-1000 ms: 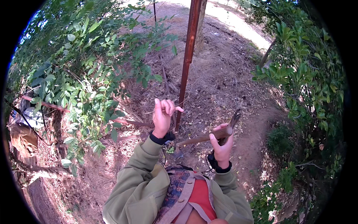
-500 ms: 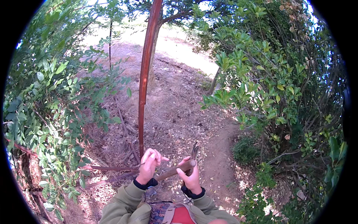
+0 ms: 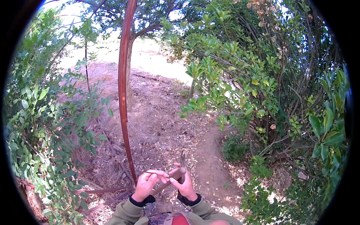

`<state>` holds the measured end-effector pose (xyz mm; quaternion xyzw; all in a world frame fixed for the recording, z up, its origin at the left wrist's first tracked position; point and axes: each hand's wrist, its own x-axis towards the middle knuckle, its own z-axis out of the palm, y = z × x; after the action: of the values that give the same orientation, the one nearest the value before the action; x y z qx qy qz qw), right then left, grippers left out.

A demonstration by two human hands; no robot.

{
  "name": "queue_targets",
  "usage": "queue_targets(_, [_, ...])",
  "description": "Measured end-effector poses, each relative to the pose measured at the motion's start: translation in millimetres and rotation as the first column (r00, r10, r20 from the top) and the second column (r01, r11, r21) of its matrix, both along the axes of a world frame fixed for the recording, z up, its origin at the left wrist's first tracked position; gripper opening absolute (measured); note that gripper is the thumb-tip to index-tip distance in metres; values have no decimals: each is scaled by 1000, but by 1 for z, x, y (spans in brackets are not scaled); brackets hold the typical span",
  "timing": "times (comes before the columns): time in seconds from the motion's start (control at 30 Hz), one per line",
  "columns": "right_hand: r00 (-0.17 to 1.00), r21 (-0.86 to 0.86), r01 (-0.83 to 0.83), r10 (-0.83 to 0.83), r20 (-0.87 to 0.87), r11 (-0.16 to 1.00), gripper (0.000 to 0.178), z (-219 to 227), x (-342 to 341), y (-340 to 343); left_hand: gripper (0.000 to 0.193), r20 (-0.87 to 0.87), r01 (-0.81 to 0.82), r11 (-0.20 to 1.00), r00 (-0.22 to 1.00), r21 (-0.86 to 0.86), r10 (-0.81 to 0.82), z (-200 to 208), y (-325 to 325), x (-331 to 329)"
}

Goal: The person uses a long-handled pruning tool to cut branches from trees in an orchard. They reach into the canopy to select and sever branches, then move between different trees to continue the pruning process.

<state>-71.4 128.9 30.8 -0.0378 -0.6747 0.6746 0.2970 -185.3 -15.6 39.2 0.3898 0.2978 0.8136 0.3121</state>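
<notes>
My left hand (image 3: 145, 184) is closed, with fingertips pinched around a thin dark twig (image 3: 150, 172). These fingertips meet the thumb side of my right hand (image 3: 186, 186). In the right hand, fingers wrap round a thick brown wooden stick (image 3: 178, 173), whose blunt end points up and to the right. Its other end slants down behind my left wrist. A narrow dark piece with a split-looking tip (image 3: 182, 159) stands up from the right hand; I cannot make out what it is.
A tall reddish-brown metal bar (image 3: 122, 75) rises ahead on the left, with low rusty bars (image 3: 108, 201) near its foot. Leafy branches (image 3: 41, 127) crowd the left; dense shrubs (image 3: 277, 82) fill the right. A tree trunk (image 3: 129, 82) stands behind the bar. Dry leaves cover the dirt ground (image 3: 157, 116).
My left hand has moved right and closer to the right hand, so the fingertips now touch near the stick's end. The view has swung right, shifting the bar leftward.
</notes>
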Motion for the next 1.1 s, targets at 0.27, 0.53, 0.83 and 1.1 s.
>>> queue_targets(0.27, [998, -49, -62, 62, -6, 997, 60, -10, -11, -10, 38, 23, -59, 998, 998, -6, 59, 4, -15, 2])
queue_targets(0.53, [999, -24, -37, 38, 27, 999, 56, -23, -20, -16, 40, -45, -237, 970, 971, -57, 234, -1, -34, 5])
queue_targets(0.83, [1000, 57, 14, -14, -3, 998, 55, -32, -31, -27, 37, -84, -414, 906, 909, -87, 408, -6, -56, 1])
queue_targets(1.1, [997, -46, -65, 67, 32, 997, 55, -17, -31, -36, 17, -573, -848, 440, 527, -297, 628, -17, -84, -42])
